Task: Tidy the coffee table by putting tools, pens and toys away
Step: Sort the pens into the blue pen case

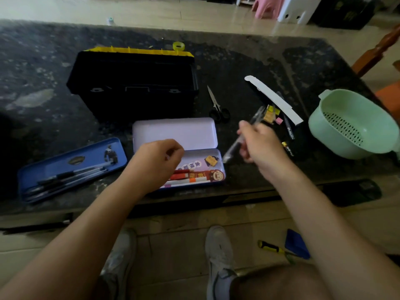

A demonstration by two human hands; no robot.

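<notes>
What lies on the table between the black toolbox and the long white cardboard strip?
In the head view, a pair of scissors lies between the black toolbox and the white cardboard strip, points aimed away from the person; the dark table around it is bare.

A home living room: dark marble coffee table (pixel 249 61), tiled floor (pixel 173 9), pink plastic stool (pixel 268 6).

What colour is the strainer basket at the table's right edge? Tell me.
Pale mint green strainer basket, clearest in the head view.
</notes>
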